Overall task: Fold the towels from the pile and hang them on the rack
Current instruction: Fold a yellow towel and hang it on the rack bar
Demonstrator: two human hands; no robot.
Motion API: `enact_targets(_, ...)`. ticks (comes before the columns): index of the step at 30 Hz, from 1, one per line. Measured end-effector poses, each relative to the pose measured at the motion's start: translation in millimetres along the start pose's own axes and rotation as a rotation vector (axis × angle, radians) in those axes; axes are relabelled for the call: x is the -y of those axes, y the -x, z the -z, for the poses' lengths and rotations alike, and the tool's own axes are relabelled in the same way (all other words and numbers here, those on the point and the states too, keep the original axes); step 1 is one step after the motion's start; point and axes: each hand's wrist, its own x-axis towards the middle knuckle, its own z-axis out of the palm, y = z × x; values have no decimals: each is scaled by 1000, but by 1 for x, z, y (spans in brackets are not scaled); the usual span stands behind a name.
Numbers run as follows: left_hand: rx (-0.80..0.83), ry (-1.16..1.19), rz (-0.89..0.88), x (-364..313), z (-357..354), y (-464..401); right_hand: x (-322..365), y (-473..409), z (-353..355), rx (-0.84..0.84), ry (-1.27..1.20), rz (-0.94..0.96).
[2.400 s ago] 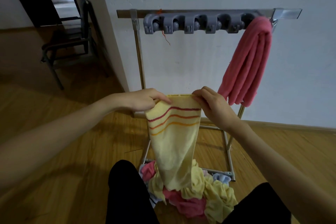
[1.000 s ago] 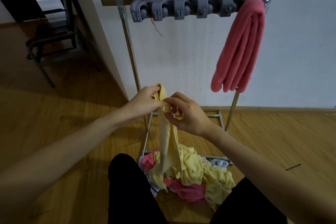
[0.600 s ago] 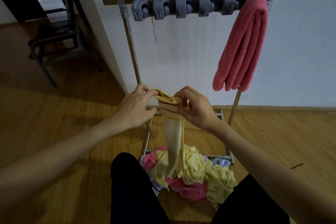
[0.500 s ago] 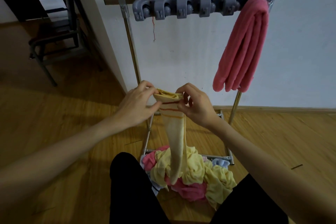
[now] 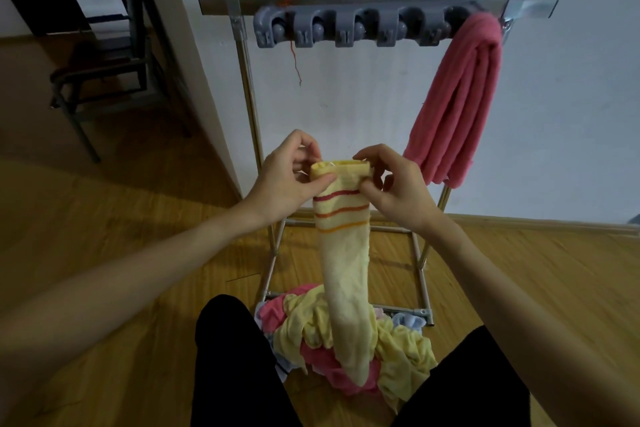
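Pinched by left hand (image 5: 284, 180) and right hand (image 5: 398, 187): yellow towel (image 5: 343, 253), top corners; better kept level, edges aligned. Then over the rack (image 5: 346, 7), beside pink towel (image 5: 460, 97).

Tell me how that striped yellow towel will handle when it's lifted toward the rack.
Probably floppy: the striped yellow towel hangs limp from both hands, left hand and right hand, pinching its top edge. Likely light, since fingertips alone hold it. Its tail may drag across the pile.
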Motion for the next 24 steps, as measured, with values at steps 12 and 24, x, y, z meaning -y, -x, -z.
enact_targets(12, -28, 118, 54, 3, 5, 5, 5, -15, 5, 126, 21, 67)
enact_targets(24, 223, 151, 453, 117, -39, 51, 7, -30, -7, 142, -43, 24)
